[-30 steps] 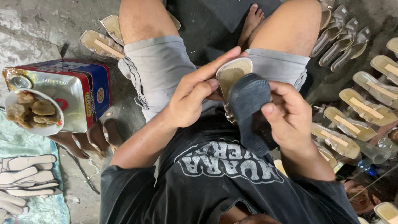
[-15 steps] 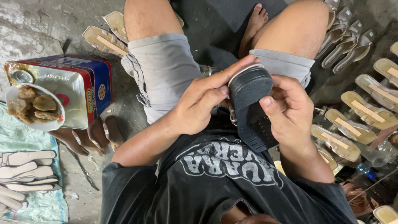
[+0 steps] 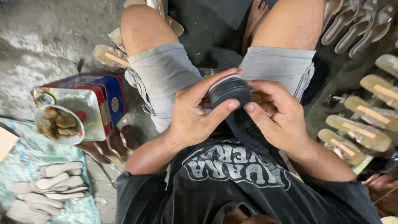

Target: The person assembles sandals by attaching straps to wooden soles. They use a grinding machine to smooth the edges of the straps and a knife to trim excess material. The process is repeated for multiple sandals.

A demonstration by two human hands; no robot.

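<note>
A: Floor [image 3: 49,54] first: grey concrete, stained, person seated on it with knees apart, grey shorts [image 3: 166,79], black printed shirt [image 3: 232,182].

B: Next biggest?

A: Rows of tan shoe soles [image 3: 358,110] on the person's right side, laid side by side, some with a pale strip down the middle. More curved heeled soles [image 3: 356,25] at top right. Teal cloth [image 3: 29,166] lower left with a stack of pale flat insoles [image 3: 49,186] on it.

B: And the tin?

A: Red and blue tin box [image 3: 105,97] on the person's left, near the thigh. White bowl [image 3: 60,126] of brown lumps sits on its lid. Dark brown shoe parts [image 3: 112,145] just beside the tin on the floor.

B: Hands?

A: Both on one dark shoe piece [image 3: 232,93], black ribbed sole with a pale edge, held over the lap between the thighs. Left hand [image 3: 195,116] wraps it from the left, fingers over the top edge, thumb pressed on the front face. Right hand [image 3: 280,114] holds the right side, thumb on the front face just beside the left thumb, fingers curled behind.

B: Grip state?

A: Both closed onto the piece, firm contact. Lower end of it runs down toward the shirt, partly hidden by the hands.

B: Anything smaller?

A: Bare foot [image 3: 255,12] at top centre, toes on the dark floor patch. Whose it is, can't tell.
</note>
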